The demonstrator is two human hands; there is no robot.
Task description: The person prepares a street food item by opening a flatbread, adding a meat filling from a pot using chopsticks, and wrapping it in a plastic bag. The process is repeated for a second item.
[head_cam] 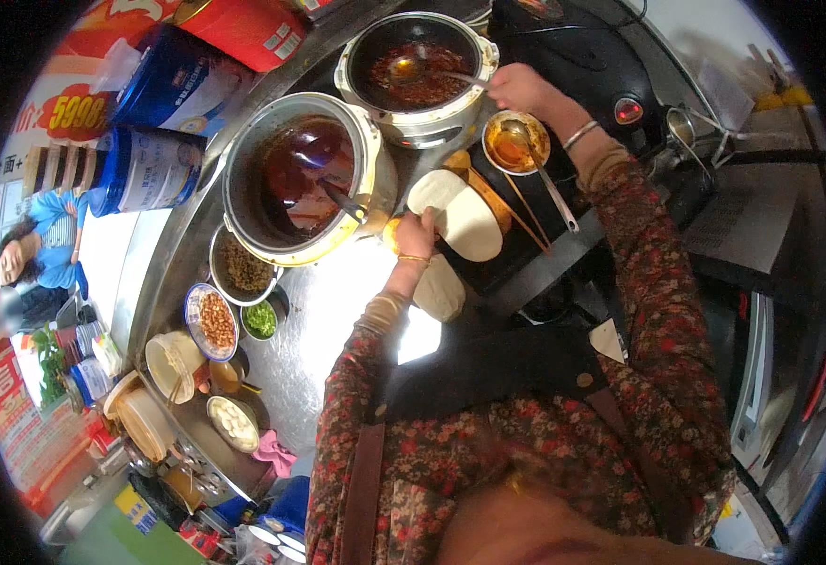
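Note:
My right hand [522,92] grips the handle of a metal ladle [463,78]. The ladle's bowl dips into dark red chili oil [420,70] inside the far round pot [413,131]. Lower down, my left hand [415,235] holds the left edge of a pale oval flatbread [466,219], thumb on the bread; its other fingers are partly hidden. A second flatbread [439,289] lies just below that hand. Near my right wrist stands a small bowl of orange-red sauce [515,152] with a metal spoon [557,198] resting in it.
A larger pot [377,191] of dark broth stands left of my left hand. Bowls of minced topping [243,265], peanuts [216,321], chopped greens [259,319] and peeled eggs [233,422] line the counter. Chopsticks [526,215] lie beside the bread. A person [53,236] is beyond the counter.

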